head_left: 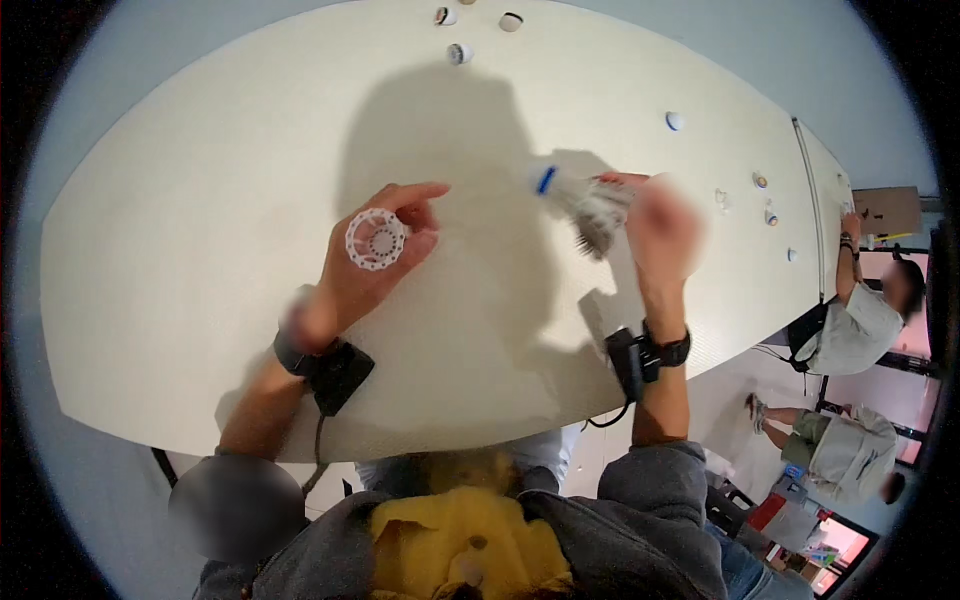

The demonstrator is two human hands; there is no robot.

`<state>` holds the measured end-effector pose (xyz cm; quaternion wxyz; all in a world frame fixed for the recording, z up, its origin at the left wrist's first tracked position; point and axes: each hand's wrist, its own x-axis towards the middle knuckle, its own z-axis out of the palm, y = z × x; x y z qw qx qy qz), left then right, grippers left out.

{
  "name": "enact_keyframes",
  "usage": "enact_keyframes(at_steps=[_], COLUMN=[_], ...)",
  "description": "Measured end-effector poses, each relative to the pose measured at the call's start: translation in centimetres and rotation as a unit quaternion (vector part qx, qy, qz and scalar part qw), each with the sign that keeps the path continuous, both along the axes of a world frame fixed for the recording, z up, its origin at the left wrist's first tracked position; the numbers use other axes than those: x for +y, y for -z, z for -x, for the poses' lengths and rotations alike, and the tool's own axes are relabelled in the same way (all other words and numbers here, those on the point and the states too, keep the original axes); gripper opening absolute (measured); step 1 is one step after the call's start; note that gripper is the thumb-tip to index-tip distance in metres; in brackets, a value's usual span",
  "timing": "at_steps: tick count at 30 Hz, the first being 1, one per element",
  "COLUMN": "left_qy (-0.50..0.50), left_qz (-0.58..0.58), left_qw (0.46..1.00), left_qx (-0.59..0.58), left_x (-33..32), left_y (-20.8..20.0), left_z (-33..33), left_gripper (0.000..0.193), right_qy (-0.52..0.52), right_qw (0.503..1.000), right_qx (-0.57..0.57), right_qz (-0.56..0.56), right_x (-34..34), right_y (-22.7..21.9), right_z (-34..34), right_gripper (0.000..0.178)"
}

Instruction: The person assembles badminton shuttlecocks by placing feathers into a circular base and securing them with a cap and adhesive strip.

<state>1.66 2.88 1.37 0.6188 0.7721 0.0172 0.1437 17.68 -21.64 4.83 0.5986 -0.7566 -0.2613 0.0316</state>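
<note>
My left hand (365, 245) is over the left-middle of the table, its index finger and thumb apart and pointing right. It holds a white, see-through round shuttlecock skirt (378, 239), open end up, with a ring of small holes round its rim. Its other fingers are mostly hidden. To the right, my right hand (665, 230), smeared by motion, grips a white shuttlecock (590, 205) by its skirt. A blue band circles its head, which points left. A dark, comb-like edge shows below the skirt.
Small white shuttlecock heads lie about: one with a blue band (674, 121), a few at the far edge (459, 54), several at the right (771, 218). The pale table (180, 200) curves round me. At the far right, one person (860, 320) works beside a cardboard box (888, 210); another is nearby.
</note>
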Motion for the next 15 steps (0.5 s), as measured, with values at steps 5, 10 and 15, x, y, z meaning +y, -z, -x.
enact_keyframes(at_steps=[5, 10, 15], left_qy=[0.076, 0.091, 0.093], left_qz=[0.221, 0.245, 0.284], left_qw=[0.971, 0.961, 0.947], left_qx=[0.044, 0.086, 0.115], left_x=[-0.1, 0.7, 0.8], left_y=[-0.1, 0.5, 0.8], left_z=[-0.1, 0.4, 0.6], left_gripper=[0.046, 0.04, 0.022], right_qy=[-0.113, -0.096, -0.137], right_qw=[0.993, 0.991, 0.988], right_qx=[0.021, 0.088, -0.051], right_qz=[-0.033, -0.033, -0.045], right_x=[5.2, 6.6, 6.1], right_y=[1.5, 1.0, -0.1], right_z=[3.9, 5.4, 4.8], right_gripper=[0.03, 0.032, 0.031])
